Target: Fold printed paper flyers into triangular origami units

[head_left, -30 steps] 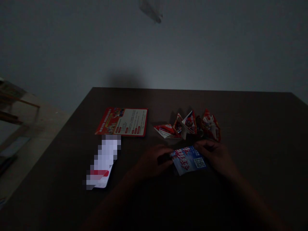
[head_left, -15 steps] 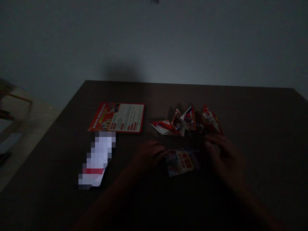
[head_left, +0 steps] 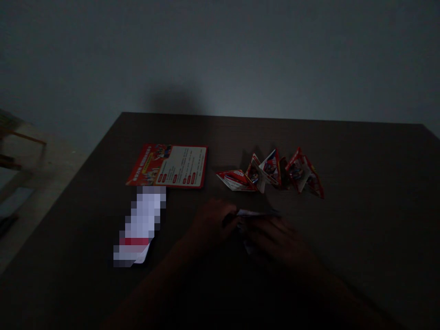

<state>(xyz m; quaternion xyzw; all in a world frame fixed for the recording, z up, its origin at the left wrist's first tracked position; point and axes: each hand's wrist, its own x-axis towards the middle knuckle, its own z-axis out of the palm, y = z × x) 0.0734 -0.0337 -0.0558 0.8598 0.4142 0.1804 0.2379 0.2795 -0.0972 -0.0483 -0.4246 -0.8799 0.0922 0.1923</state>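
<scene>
Dark brown, the worktop (head_left: pixel 371 183) stretches in dim light up to a grey wall (head_left: pixel 275 55). Near its middle, between my two hands, is a small sheet of paper (head_left: pixel 250 213), partly hidden from me. My left hand (head_left: pixel 212 224) has its left end between thumb and forefinger, the fingers drawn in narrow. My right hand (head_left: pixel 275 238) lies across the front of the sheet, its fingers stretched out side by side and pointing left; I cannot tell whether they grip the paper or only press on it. A pale strip of the sheet shows above those fingers, and a dim corner shows below them. Just beyond my hands sits a row of red and white folded papers (head_left: pixel 271 168), creased into peaks, apart from my fingers. Off to the left lies a red and cream leaflet (head_left: pixel 180 167), flat, printed side up. A phone (head_left: pixel 142 224) with a bright, blurred screen lies slantwise on my side of it; whether the two touch, I cannot make out.
</scene>
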